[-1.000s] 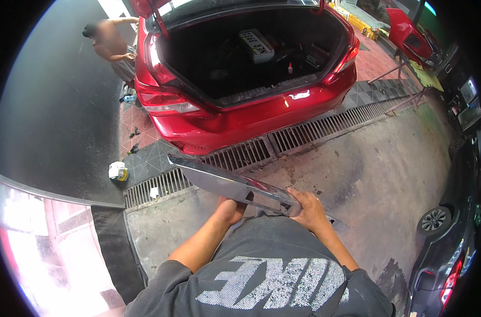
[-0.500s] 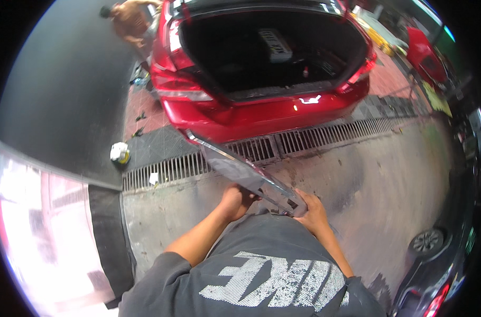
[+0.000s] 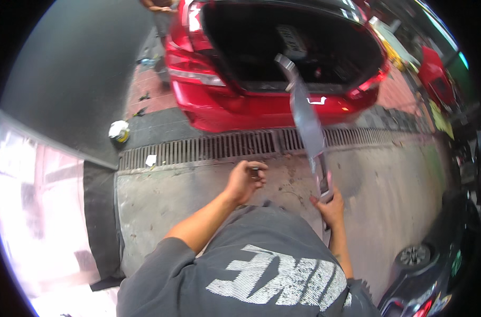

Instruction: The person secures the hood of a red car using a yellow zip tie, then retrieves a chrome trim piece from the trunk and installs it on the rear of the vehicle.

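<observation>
My right hand [image 3: 332, 208] is closed around the near end of a long, narrow grey car panel [image 3: 307, 122] with shiny edges. The panel tilts up and away from me, its far end overlapping the view of the open trunk of a red car [image 3: 219, 112]. My left hand [image 3: 242, 184], apart from the panel, has its fingers curled around a small dark object [image 3: 255, 172] whose kind I cannot make out.
A metal drain grate [image 3: 214, 149] crosses the floor behind the red car. At the left stand a dark wall and a white-and-yellow tub [image 3: 119, 131]. Another person's hand [image 3: 165, 9] shows beside the car. A dark car [image 3: 409, 274] is at the lower right.
The panel has swung from pointing far left to nearly straight ahead, in my right hand. My left hand has come off it and is now apart from it.
</observation>
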Available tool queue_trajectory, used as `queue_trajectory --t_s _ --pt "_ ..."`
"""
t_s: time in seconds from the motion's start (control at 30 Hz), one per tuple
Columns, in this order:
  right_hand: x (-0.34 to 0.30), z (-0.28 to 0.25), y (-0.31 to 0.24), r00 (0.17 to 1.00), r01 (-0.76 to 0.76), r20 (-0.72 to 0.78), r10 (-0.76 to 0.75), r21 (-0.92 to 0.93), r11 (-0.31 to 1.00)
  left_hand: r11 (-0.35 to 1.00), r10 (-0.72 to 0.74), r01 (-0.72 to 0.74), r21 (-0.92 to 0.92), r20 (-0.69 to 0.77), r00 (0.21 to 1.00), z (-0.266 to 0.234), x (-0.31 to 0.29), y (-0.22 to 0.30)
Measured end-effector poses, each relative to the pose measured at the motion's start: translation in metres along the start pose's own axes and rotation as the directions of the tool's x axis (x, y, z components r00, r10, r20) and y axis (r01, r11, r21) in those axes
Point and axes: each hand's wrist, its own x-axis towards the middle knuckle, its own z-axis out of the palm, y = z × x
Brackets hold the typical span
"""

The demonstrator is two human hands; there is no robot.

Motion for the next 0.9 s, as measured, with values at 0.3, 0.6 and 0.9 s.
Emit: queue_trajectory --t_s 0.3,0.6,0.9 --pt "0.039 -0.074 -0.029 0.898 0.438 -0.408 -0.167 0.786 0.436 0.878 0.075 -0.033 0.478 -0.069 0.995 0.017 0.011 0.029" --pt "0.030 -0.062 -0.065 0.850 0.524 -0.490 -0.192 0.822 0.225 -0.242 0.163 -0.577 0.780 0.619 0.768 0.094 -0.002 0.013" --pt "0.024 -0.056 -0.074 0.853 0.520 -0.511 -0.105 0.816 0.252 -0.442 0.089 -0.598 0.669 0.696 0.713 0.091 0.023 -0.010"
